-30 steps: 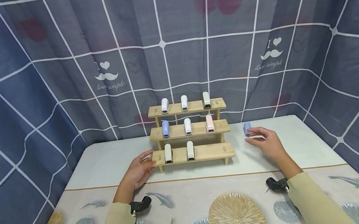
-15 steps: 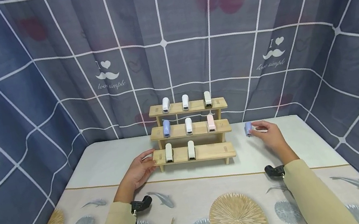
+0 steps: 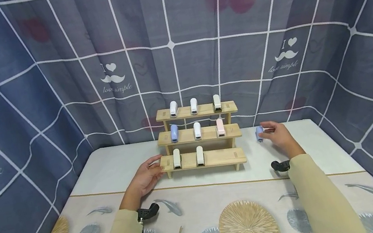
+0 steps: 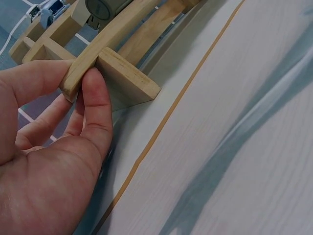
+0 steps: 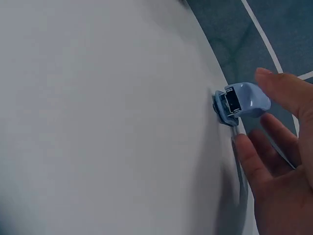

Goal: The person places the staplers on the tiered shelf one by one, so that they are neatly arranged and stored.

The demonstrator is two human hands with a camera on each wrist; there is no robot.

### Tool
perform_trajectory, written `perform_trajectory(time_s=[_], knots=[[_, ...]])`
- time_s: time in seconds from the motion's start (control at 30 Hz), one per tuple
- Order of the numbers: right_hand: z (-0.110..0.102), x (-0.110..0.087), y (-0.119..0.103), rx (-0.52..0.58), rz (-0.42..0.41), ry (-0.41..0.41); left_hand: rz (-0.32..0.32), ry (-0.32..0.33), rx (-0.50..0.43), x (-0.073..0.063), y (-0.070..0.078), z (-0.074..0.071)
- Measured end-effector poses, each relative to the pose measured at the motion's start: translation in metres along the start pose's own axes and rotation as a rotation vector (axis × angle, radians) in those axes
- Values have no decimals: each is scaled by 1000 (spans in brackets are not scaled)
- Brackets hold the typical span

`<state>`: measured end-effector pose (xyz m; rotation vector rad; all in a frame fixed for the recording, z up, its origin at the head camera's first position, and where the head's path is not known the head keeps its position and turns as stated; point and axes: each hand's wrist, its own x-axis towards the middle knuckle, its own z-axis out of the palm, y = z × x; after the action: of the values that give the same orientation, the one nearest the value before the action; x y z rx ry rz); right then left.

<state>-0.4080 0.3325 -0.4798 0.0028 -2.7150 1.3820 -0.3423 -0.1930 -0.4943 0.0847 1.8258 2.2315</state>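
My left hand [image 3: 147, 176] pinches the left end of the lowest step of a three-step wooden display stand [image 3: 221, 155], thumb on one side and fingers on the other in the left wrist view. Right of the stand, a small blue stapler [image 5: 247, 100] sits on the white table surface. Beside it is my right hand [image 3: 279, 136], its fingers spread. In the right wrist view the index fingertip is at the stapler's back edge, whether touching I cannot tell, and the thumb tip is apart from it.
More small staplers stand on the steps: white ones on top, a blue one [image 3: 174, 133], a white one and a pink one [image 3: 220, 127] in the middle, two cream ones [image 3: 199, 155] at the bottom. A grid-patterned curtain [image 3: 152, 72] encloses the back and sides.
My right hand has shifted slightly forward and round the blue stapler, its fingers closing near it and then spreading. The stapler and my left hand keep their places; the head view drifts slightly.
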Motion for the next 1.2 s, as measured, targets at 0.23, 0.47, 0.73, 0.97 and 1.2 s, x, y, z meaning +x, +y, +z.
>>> perform_trajectory(time_s=[0.23, 0.47, 0.73, 0.97, 1.2], knots=[[-1, 7, -3, 26, 47, -72, -16, 8, -4, -1, 0, 0], [0, 9, -3, 39, 106, -98, -20, 17, 8, -2, 0, 2], [3, 10, -2, 60, 151, -68, -14, 8, 10, -1, 0, 0], [5, 12, -3, 75, 168, -47, -3, -14, 5, -1, 1, -1], [7, 8, -4, 62, 136, -18, -6, -13, -22, -3, 1, 1]])
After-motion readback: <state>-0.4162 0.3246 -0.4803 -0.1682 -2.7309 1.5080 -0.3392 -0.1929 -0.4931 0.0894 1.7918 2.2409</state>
